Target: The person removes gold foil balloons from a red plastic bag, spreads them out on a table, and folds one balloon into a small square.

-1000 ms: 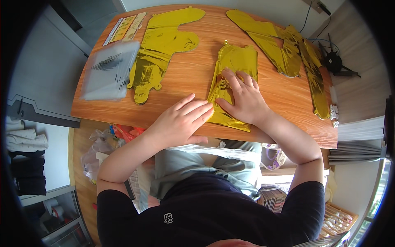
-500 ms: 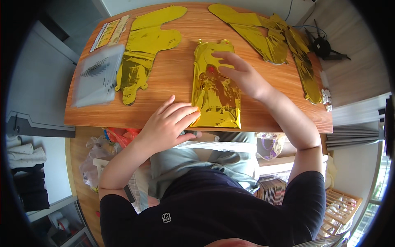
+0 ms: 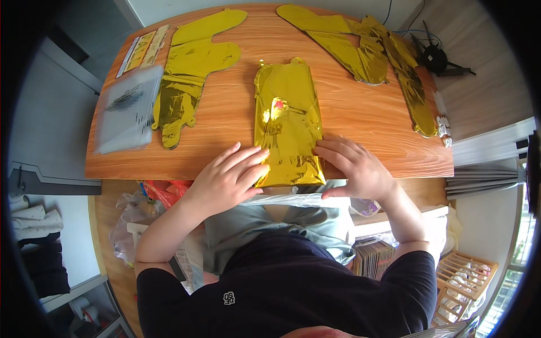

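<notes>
A flat gold foil balloon [image 3: 286,124], folded into a long rectangle, lies in front of me with its near end at the table's front edge. A small red spot shows on its upper half. My left hand [image 3: 228,174] is open, its fingertips resting on the balloon's lower left edge. On the opposite side my right hand [image 3: 356,170] is also open, fingers stretched out over the lower right edge and thumb apart. Both thumbs hang near the table's front edge. Creases run across the foil between the hands.
More uninflated gold foil balloons lie at the far left [image 3: 189,73] and far right [image 3: 360,53]. Left of them are clear plastic bags [image 3: 128,110] and printed strips [image 3: 142,50]. A black router [image 3: 434,56] and small white items [image 3: 444,130] are along the right side.
My right hand has come down from above the foil to its lower right edge. The foil lies smoother and slightly nearer to me. My left hand stays at the left edge.
</notes>
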The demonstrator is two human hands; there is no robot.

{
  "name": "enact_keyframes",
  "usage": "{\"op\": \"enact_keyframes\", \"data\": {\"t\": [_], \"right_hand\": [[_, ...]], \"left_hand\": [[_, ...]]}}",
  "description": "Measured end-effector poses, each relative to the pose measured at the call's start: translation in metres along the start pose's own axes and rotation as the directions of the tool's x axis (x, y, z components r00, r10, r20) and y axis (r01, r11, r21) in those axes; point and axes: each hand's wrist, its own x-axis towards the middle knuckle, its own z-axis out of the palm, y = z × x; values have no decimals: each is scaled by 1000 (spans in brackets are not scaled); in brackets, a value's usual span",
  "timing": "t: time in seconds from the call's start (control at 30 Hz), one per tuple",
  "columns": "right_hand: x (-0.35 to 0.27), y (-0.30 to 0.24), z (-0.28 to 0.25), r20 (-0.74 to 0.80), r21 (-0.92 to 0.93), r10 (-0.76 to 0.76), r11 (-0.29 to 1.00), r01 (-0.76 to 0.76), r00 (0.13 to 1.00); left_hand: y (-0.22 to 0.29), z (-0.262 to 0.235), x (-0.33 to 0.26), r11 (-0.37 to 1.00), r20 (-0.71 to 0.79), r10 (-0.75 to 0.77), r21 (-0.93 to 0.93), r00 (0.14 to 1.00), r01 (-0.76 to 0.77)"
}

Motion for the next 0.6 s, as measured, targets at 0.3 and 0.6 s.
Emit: {"op": "enact_keyframes", "data": {"t": [0.3, 0.6], "right_hand": [[-14, -16, 42, -220, -138, -52, 990, 21, 974], [-8, -25, 45, -258, -107, 65, 990, -96, 964]], "left_hand": [[2, 10, -7, 993, -132, 111, -13, 985, -113], [1, 15, -10, 995, -159, 89, 66, 983, -79]]}}
